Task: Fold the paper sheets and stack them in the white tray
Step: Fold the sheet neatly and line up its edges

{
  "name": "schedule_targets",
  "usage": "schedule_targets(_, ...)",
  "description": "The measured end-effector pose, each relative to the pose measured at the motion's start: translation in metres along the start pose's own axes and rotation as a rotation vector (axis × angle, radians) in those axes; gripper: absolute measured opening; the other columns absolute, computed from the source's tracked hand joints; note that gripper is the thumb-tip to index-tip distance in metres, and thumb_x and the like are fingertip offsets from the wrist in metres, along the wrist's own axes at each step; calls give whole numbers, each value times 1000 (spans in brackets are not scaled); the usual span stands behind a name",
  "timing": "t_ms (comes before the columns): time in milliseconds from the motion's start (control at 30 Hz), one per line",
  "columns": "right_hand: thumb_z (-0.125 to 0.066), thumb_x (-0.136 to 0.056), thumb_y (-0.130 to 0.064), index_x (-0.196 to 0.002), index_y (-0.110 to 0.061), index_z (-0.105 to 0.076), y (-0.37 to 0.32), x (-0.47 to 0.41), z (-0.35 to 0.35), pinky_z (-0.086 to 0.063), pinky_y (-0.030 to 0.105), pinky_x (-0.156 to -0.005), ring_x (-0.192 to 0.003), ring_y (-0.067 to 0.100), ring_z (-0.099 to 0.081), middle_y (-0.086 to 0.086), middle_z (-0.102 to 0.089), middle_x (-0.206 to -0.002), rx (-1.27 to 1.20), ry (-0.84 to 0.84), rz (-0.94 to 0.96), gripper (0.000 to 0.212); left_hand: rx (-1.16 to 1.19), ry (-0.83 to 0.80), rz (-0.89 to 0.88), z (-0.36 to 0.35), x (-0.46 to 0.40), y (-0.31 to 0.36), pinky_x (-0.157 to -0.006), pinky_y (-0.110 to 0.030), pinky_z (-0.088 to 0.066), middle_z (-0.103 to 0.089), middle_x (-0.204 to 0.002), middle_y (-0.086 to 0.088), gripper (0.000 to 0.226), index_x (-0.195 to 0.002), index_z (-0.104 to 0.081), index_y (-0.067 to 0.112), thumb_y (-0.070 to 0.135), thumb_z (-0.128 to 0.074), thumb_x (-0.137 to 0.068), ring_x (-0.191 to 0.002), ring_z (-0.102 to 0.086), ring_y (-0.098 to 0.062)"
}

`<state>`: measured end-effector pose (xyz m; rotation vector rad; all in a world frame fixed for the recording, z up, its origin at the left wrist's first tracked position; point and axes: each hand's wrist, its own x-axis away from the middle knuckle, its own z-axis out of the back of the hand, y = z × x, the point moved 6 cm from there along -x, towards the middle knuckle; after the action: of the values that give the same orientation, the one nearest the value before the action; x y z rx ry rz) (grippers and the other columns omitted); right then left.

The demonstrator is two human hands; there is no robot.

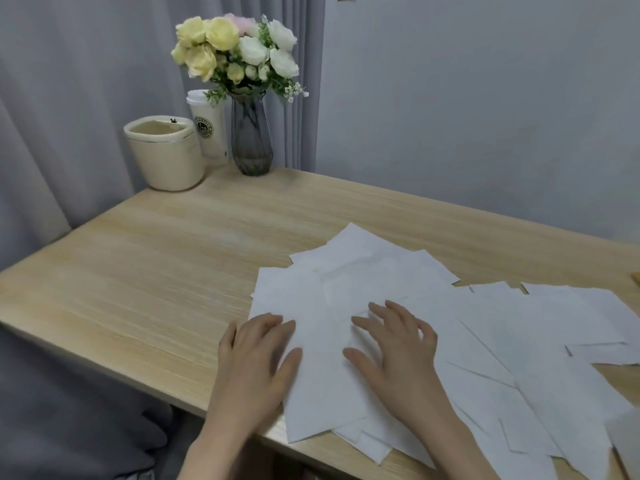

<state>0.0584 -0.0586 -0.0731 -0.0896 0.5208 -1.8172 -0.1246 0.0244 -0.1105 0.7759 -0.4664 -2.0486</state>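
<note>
Your left hand [258,355] and right hand [391,344] both lie flat with fingers spread, pressing one sheet [322,382] at the table's [138,271] near edge. That sheet tops a loose pile of sheets [502,341] fanned out to your right. Vase [250,136], cup [209,128] and pot [164,152] stand at the far left corner.

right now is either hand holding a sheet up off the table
No, the left hand and right hand both lie flat, fingers spread, on the paper sheets, which rest on the table.
</note>
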Motion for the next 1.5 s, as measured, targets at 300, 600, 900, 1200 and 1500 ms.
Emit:
schedule_targets(300,-22,-51,-87,-131,-40,-36,-9,-3,-29,19,32,-109,-141,0,20,-12,0,-159,-76,-165,-179,94,-59,-10,-25,-5,1,-3,-113,-55,-24,-57,-127,9,53,-121,-65,28,58,-41,-85,-126,-38,-4)
schedule_targets(600,-25,-61,-77,-85,-37,-48,-18,-7,-30,16,31,-107,-145,4,0,-17,-28,-151,-120,-119,-186,52,-82,-23,-34,-6,1,-2,-113,-56,-25,-56,-128,9,53,-122,-64,28,59,-42,-85,-128,-37,-5)
schedule_targets(900,-62,-89,-32,-72,-25,-60,-15,10,-9,-43,29,-63,-66,6,-57,-12,-62,-65,-451,76,-371,18,148,135,56,8,-4,3,-113,-50,-25,-51,-127,19,53,-127,-61,29,58,-43,-86,-127,-34,5)
schedule_targets(1200,-57,-93,-11,-77,-17,-66,-3,9,3,-43,28,-60,-63,14,-61,0,-68,-65,-782,181,-453,19,264,120,95,-3,-17,12,-120,-30,0,-56,-117,27,55,-112,-68,29,64,-36,-84,-128,-32,14)
schedule_targets(1500,-60,-91,-10,-80,-14,-67,-12,8,-2,-41,15,-54,-57,7,-58,-1,-67,-61,-903,147,-436,14,593,187,186,4,-19,6,-118,-23,-10,-67,-99,25,34,-73,-71,28,58,-56,-75,-119,-51,8)
